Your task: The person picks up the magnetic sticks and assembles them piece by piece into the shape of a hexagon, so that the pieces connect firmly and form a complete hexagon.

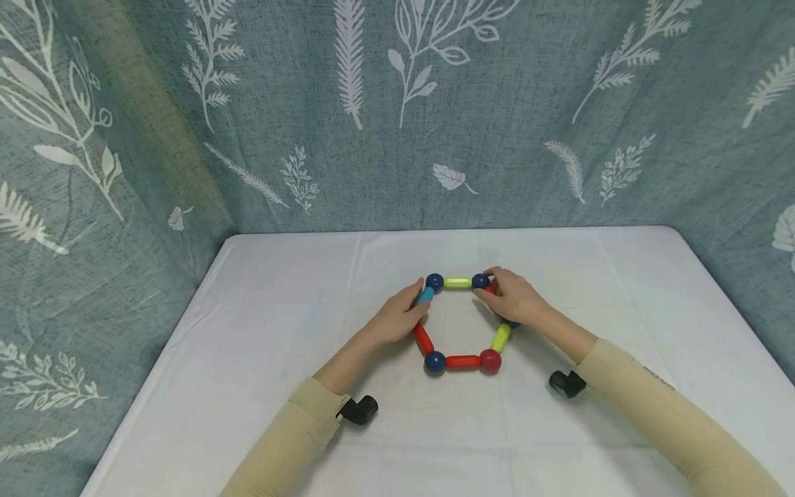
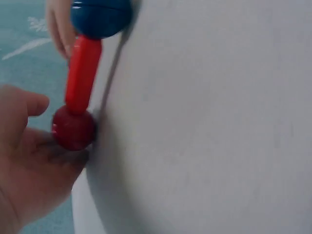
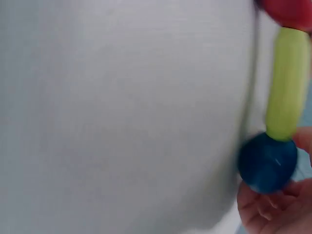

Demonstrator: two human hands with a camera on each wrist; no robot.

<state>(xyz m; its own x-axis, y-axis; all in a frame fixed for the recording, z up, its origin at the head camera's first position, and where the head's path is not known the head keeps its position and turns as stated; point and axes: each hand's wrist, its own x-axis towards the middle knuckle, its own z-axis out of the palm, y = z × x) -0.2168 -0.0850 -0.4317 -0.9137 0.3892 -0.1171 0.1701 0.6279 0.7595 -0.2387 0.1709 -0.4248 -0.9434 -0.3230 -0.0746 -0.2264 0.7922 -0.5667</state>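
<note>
A six-sided ring of magnetic rods and balls lies flat on the white cloth. My left hand (image 1: pixel 396 315) holds its left side, thumb and fingers about a light-blue rod (image 1: pixel 426 295). A red ball (image 2: pixel 74 127) by that hand shows in the left wrist view. On the far right side my right hand (image 1: pixel 517 297) pinches a red rod (image 1: pixel 490 289), mostly covered, beside a dark blue ball (image 1: pixel 481 281). Another dark blue ball (image 3: pixel 268 162) sits by the right fingers. A yellow-green rod (image 1: pixel 458 283) forms the far side; a red rod (image 1: pixel 463 362) forms the near side.
White cloth (image 1: pixel 298 297) covers the table around the ring. A patterned green curtain (image 1: pixel 385 172) hangs behind and at both sides. Black wrist cameras (image 1: pixel 360 411) sit at both cuffs, just above the cloth.
</note>
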